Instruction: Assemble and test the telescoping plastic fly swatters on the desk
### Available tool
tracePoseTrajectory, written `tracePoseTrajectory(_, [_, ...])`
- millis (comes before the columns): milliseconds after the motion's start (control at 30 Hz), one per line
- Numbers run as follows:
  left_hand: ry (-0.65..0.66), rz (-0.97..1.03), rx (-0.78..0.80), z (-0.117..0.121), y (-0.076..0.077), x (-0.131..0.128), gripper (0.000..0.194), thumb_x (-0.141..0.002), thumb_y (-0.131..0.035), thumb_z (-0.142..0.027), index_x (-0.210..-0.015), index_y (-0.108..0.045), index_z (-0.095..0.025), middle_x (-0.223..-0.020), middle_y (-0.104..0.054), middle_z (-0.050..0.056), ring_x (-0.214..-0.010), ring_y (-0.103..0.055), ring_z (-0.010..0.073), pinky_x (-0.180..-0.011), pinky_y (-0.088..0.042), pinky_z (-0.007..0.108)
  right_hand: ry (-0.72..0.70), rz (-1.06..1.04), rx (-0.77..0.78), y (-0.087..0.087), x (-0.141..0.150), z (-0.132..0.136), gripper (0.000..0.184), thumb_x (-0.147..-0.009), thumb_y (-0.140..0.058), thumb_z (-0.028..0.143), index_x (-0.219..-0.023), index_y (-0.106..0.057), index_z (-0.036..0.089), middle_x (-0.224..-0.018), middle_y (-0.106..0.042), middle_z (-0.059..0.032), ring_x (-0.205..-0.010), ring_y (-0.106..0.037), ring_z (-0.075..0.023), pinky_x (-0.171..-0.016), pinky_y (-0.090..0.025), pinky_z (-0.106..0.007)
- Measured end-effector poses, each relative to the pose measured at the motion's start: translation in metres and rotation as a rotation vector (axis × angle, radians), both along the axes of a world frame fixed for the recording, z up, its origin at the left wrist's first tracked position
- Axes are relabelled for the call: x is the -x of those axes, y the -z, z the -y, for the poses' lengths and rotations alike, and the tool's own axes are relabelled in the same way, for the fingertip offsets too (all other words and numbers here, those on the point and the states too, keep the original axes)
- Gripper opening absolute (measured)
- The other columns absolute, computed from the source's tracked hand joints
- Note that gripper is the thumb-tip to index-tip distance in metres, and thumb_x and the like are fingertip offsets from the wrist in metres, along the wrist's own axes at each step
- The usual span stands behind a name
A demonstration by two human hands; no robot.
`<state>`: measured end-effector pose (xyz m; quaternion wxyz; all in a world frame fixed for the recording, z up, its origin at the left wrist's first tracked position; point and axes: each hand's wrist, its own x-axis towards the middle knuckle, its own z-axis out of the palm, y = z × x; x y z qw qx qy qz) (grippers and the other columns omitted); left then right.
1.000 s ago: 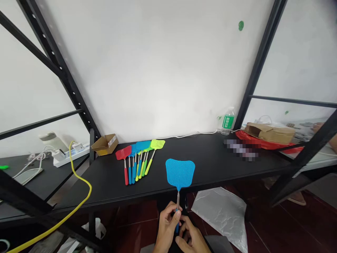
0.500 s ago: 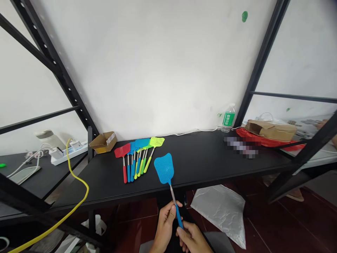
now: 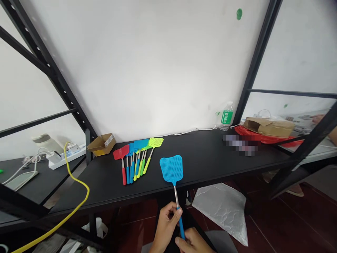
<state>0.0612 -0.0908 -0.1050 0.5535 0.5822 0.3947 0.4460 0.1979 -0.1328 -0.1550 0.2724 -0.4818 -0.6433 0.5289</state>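
My left hand [image 3: 165, 225] grips a blue plastic fly swatter [image 3: 171, 169] where its metal shaft meets the blue handle. My right hand [image 3: 191, 243] pinches the lower end of that handle. The swatter's mesh head stands up over the black shelf top [image 3: 205, 158], tilted slightly left. Farther left, several more fly swatters [image 3: 138, 158] in red, blue, yellow and green lie side by side on the shelf, out of reach of my fingers.
A small cardboard box [image 3: 101, 145] sits at the shelf's back left. A water bottle [image 3: 226, 116] and a cardboard package on red fabric [image 3: 268, 127] stand at the right. A yellow cable [image 3: 76, 186] hangs left; a white plastic sheet [image 3: 222, 211] lies below. A co-worker's hand [image 3: 318, 119] shows far right.
The swatter has swung from leaning left to nearly upright, its head moving right. Both hands still hold the handle.
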Motion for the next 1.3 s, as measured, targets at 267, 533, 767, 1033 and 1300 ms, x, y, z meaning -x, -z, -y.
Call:
tracePoseTrajectory(267, [0.053,0.023,0.033,0.005,-0.002,-0.002,0.041,-0.092,-0.06,-0.054,-0.092,-0.067,-0.014,-0.069,-0.052,0.0,-0.062,-0.051,0.0116,-0.06,-0.044,0.022,0.016,0.045,0.04,0.007,-0.007,0.003,0.043,-0.09,-0.056,0.046,-0.059,-0.059,0.015,-0.053,-0.056,-0.0008,-0.051,-0.055,-0.0108,-0.05,-0.035,-0.021])
tracePoseTrajectory(533, [0.131,-0.091,-0.01,0.012,-0.006,0.003,0.05,-0.095,-0.051,-0.058,-0.091,-0.073,-0.013,-0.077,-0.059,0.005,-0.069,-0.055,0.0155,-0.066,-0.046,0.025,-0.055,0.055,-0.022,-0.01,-0.009,0.008,0.039,-0.091,-0.055,0.033,-0.056,-0.06,0.017,-0.055,-0.055,-0.0003,-0.057,-0.056,-0.0128,-0.059,-0.042,-0.023])
tracePoseTrajectory(767, [0.061,-0.062,0.029,0.011,-0.011,0.001,0.053,-0.098,-0.046,-0.058,-0.091,-0.074,-0.013,-0.063,-0.052,0.001,-0.064,-0.053,0.0156,-0.065,-0.044,0.026,-0.002,0.119,-0.133,-0.009,-0.016,0.015,0.026,-0.082,-0.07,0.039,-0.067,-0.067,0.018,-0.075,-0.063,-0.0041,-0.085,-0.06,-0.021,-0.077,-0.044,-0.028])
tracePoseTrajectory(1033, [0.077,-0.079,0.024,0.009,-0.013,-0.001,0.049,-0.096,-0.05,-0.056,-0.087,-0.073,-0.014,-0.067,-0.051,0.001,-0.062,-0.05,0.0134,-0.06,-0.039,0.024,-0.042,0.122,-0.138,-0.015,-0.015,0.012,0.027,-0.084,-0.068,0.038,-0.067,-0.067,0.018,-0.07,-0.061,-0.003,-0.082,-0.057,-0.0196,-0.073,-0.042,-0.027])
tracePoseTrajectory(1300, [0.068,-0.057,0.046,0.007,0.001,-0.001,0.051,-0.097,-0.047,-0.058,-0.09,-0.07,-0.013,-0.062,-0.045,-0.001,-0.062,-0.049,0.014,-0.061,-0.04,0.025,-0.096,0.082,-0.22,-0.018,-0.019,0.011,0.033,-0.086,-0.066,0.046,-0.07,-0.068,0.017,-0.065,-0.061,-0.0018,-0.072,-0.056,-0.0169,-0.07,-0.04,-0.025])
